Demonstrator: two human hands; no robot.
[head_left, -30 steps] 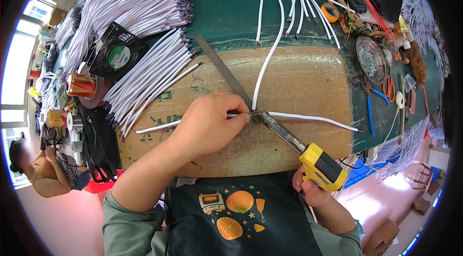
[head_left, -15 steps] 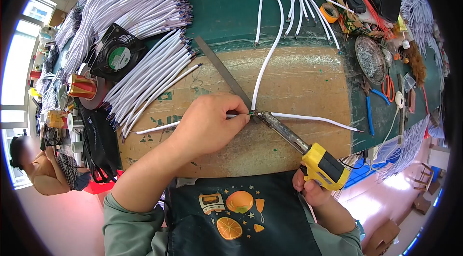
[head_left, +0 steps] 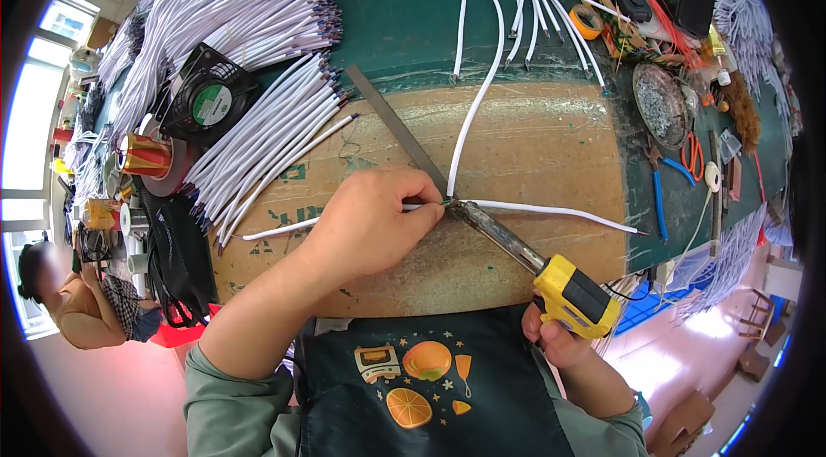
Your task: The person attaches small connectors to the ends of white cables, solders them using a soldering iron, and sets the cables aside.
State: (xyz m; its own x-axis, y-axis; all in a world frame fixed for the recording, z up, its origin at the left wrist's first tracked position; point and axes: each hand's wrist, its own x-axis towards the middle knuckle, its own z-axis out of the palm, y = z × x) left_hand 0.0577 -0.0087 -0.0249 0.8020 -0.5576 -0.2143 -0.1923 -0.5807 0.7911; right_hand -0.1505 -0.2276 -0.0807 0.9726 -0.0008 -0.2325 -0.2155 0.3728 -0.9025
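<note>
My left hand [head_left: 379, 220] is closed in a pinch at the middle of the brown board [head_left: 533, 147]. Between its thumb and forefinger is the end of a white cable [head_left: 297, 227], whose tail comes out to the left under the wrist. In my right hand [head_left: 555, 338] is a yellow-and-black soldering iron [head_left: 581, 298], its tip resting where the cable ends meet beside my left fingertips. A second white cable [head_left: 559, 210] runs right from that spot, and a third white cable [head_left: 473, 117] curves up from it. A flat metal strip [head_left: 391, 117] reaches the same spot; the joint itself is partly hidden.
Bundled white cables [head_left: 267, 143] and a black fan [head_left: 209, 95] lie on the left. At right are a metal dish [head_left: 661, 104], blue-handled pliers [head_left: 661, 199], red-handled scissors [head_left: 693, 156] and orange tape [head_left: 587, 22]. Another person [head_left: 95, 306] is off to the left.
The soldering iron has shifted very slightly left and up, its tip still at the joint. My left hand has stayed nearly still with its pinch kept.
</note>
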